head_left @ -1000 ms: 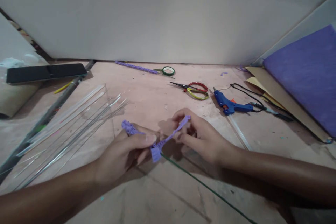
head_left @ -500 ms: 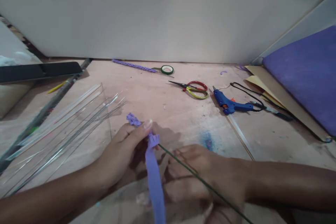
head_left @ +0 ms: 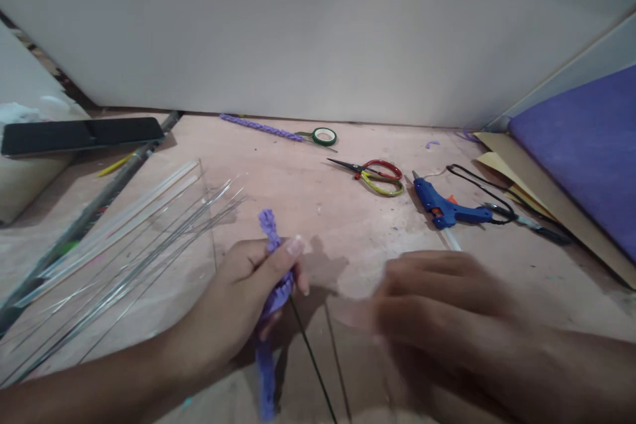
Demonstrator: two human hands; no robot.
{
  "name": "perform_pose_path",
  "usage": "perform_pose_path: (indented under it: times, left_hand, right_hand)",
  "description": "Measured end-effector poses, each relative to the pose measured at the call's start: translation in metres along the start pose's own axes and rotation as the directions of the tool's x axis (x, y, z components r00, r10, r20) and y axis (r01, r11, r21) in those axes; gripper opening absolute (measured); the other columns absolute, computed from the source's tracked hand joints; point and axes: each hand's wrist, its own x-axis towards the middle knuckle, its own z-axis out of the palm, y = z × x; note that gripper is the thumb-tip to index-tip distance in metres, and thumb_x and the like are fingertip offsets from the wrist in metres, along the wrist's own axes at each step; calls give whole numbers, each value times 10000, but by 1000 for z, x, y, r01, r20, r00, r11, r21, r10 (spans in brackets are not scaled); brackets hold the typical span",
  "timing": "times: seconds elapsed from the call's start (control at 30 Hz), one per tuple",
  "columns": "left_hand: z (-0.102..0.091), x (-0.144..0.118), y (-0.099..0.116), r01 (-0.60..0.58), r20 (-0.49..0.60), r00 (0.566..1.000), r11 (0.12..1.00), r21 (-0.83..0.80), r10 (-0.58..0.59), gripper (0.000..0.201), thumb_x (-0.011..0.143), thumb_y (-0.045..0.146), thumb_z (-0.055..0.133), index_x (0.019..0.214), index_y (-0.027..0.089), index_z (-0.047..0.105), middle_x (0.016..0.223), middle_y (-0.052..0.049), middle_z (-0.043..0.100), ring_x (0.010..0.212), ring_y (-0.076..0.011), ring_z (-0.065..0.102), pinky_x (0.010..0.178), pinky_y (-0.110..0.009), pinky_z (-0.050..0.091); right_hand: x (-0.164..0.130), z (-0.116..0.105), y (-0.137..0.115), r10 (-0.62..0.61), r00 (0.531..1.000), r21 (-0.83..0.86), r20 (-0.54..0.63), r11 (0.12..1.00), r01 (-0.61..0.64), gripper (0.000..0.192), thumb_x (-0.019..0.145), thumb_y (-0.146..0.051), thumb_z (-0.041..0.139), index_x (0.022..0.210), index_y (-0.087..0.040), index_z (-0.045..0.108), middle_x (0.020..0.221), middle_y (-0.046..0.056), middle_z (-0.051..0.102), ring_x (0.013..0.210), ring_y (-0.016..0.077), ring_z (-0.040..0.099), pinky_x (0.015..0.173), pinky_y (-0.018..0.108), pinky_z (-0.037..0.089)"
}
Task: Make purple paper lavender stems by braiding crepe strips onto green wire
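Note:
Between thumb and fingers, my left hand [head_left: 253,285] pinches a green wire stem [head_left: 314,361] wrapped at its top in fringed purple paper [head_left: 268,225]. A loose tail of the purple strip [head_left: 265,377] hangs below that hand, and the bare stem slants down toward the bottom edge. My right hand [head_left: 437,305], smeared by motion, is off to the right and apart from the stem. Its fingers look curled, but whether anything is in them cannot be made out.
A finished-looking purple-wrapped stem [head_left: 261,128] lies at the back beside green tape [head_left: 324,137]. Scissors [head_left: 380,175] and a blue glue gun [head_left: 447,207] are at right, near purple sheets [head_left: 586,152]. Thin wires [head_left: 144,258] spread at left, below a black phone-like object [head_left: 124,132].
My right hand has moved right and up, away from the stem. The stem in my left hand has turned steeper, and the strip's tail has swung left.

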Motion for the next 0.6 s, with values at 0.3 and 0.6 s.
perform_pose_path:
  times: [0.3,0.6]
  left_hand:
    - [-11,-3,4,3,362,931,993,120,-47,173,911,379,753,964,218,719,716,38,494,634,-129,388,557,-225,328]
    - [-4,-8,21,-201,411,912,847,491,-22,200,1044,433,612,1071,247,679,1027,8,717,936,-189,650,805,-272,511]
  right_hand:
    - [9,30,53,-19,984,-17,-176,1000,16,341,1029,-147,600,1355,-239,561,1073,23,650,872,146,614,777,279,513]
    - [21,21,56,255,965,538,68,805,-250,146,1090,-347,657,1100,-232,567,878,-34,646,760,116,573,698,242,464]
